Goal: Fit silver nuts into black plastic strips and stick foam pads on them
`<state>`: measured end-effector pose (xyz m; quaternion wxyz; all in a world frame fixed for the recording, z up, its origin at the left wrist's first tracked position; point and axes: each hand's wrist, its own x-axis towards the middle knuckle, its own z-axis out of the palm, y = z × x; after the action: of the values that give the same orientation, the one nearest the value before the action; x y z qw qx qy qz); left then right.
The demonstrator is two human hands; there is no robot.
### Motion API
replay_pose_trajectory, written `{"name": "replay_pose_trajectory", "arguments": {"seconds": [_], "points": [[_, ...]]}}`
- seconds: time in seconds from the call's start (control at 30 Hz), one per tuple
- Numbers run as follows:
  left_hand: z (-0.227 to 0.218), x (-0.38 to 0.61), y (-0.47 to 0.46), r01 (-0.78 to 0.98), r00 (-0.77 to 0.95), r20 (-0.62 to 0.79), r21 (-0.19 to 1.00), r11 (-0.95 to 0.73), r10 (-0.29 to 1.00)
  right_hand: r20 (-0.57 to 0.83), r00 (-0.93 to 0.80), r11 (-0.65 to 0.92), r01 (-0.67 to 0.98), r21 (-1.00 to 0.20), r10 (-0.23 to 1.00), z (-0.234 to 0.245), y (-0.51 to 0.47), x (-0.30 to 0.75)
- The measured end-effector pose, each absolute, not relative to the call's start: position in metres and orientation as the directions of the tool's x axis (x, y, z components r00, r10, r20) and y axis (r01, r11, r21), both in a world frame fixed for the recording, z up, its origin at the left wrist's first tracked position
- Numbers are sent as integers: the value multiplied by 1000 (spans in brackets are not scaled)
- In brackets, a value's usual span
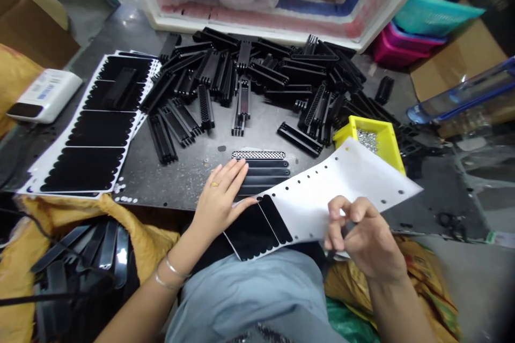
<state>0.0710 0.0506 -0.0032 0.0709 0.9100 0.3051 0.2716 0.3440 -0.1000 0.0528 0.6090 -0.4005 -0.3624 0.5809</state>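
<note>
My left hand lies with its fingers stretched out, the tips on the left ends of several flat black strips at the table's front edge. A strip with a white lattice face sits just beyond them. The left thumb touches a white backing sheet that carries round-ended black stickers at its left end; much of the sheet is bare and punched with holes. Over the sheet's lower right edge is my right hand, slightly blurred, its fingers curled in. Whatever its fingertips hold is too unclear to name.
Black slotted plastic parts are heaped across the back. Stacked sticker sheets lie left, near a white device. At right stands a yellow bin of small metal pieces. A yellow sack of black strips is at lower left.
</note>
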Motion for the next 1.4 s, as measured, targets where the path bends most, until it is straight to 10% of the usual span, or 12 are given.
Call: {"name": "replay_pose_trajectory", "arguments": {"seconds": [0.3,0.63,0.9,1.1,1.4], "points": [[-9,76,51,466,666,496,308,-830,558,38,134,87,-384,-919,990,67,-92,357],[-5,72,42,335,606,655,304,-892,451,374,193,342,182,-922,907,101,-15,323],[30,64,11,291,568,551,560,-776,611,321,135,272,292,-917,937,94,-12,299],[38,70,19,-150,349,126,986,-77,929,234,171,179,284,-942,957,84,-23,289],[34,68,23,-569,343,-380,644,511,859,-116,-232,91,722,-686,966,47,-65,297]]}}
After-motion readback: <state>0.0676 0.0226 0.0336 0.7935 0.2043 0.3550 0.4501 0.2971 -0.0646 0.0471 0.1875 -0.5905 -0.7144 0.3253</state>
